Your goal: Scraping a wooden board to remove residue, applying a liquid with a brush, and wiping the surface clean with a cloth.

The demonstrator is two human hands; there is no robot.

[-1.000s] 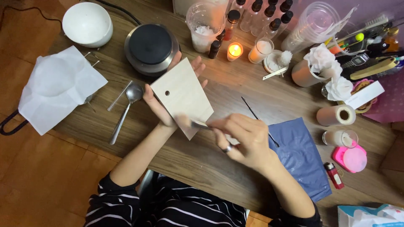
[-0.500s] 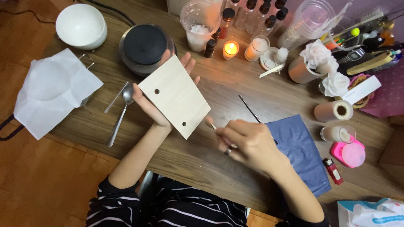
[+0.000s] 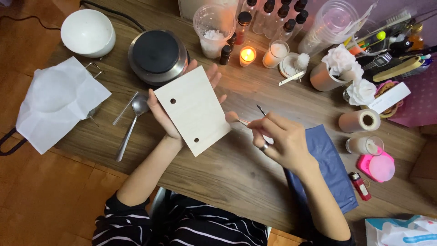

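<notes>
The near edge of the wooden table (image 3: 218,182) runs slantwise just below the forearms, and a bare strip of tabletop is left open beneath both wrists. A blue cloth (image 3: 327,168) is spread under the right forearm, reaching to that near edge.

The right hand (image 3: 282,139) is closed narrowly, its fingers pinched round a thin stick with a small rounded tip (image 3: 236,119); the tip is held just beside the right edge of a pale wooden board (image 3: 193,109). A second dark thin rod (image 3: 261,110) is seen just above the fingers; whether it is gripped cannot be told.

The left hand (image 3: 182,100) is spread wide behind the board, which is held up tilted, with the fingertips showing past its upper edge and the thumb at its left edge. Two small round holes are seen in the board, one near the upper left corner and one near the lower edge.

Left of the left hand a metal spoon (image 3: 132,123) is laid on the table. Beyond the left hand a round black-topped hotplate (image 3: 157,57) is set close. Beyond the right hand a lit candle (image 3: 247,55) is placed, with little free room among the bottles and cups behind it.
</notes>
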